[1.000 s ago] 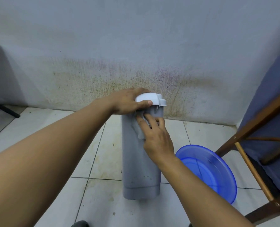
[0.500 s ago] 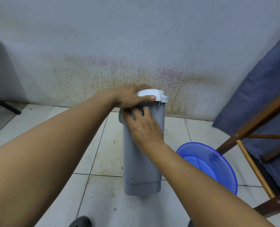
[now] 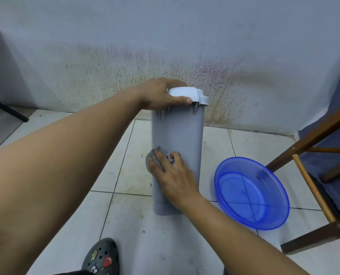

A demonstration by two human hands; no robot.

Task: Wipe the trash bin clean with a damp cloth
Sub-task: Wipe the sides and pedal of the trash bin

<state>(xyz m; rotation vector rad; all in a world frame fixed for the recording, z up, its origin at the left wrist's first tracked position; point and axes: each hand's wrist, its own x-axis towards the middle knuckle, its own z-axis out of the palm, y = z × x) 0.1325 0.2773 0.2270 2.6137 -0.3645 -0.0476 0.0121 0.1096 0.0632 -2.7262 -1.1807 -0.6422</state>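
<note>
Nearest the camera, a dark clog (image 3: pixel 101 258) with small charms stands on the white tiled floor (image 3: pixel 61 245). Beyond it, the right hand (image 3: pixel 171 173) presses a grey cloth (image 3: pixel 152 158) flat against the lower left face of the grey trash bin (image 3: pixel 178 139); the fingers are curled over the cloth and pinning it to the plastic, with only a bunched edge of fabric showing past the fingertips. The bin stands upright on the floor, just in front of the stained wall (image 3: pixel 165 56). To its right lies a blue plastic basin (image 3: pixel 251 192), close beside the bin's base (whether the two touch cannot be told). A wooden chair frame (image 3: pixel 312 181) stands further right.

At the top, the left hand (image 3: pixel 161 94) clamps the white lid (image 3: pixel 187 94), thumb across its front edge, steadying the bin.

Judgement: the body-wiping step is in hand, on the lower part of the near face. The next move calls for sustained pressure down to the base band, then turning the bin to reach the unseen sides, with the top hand holding firm so the tall bin does not tip.
</note>
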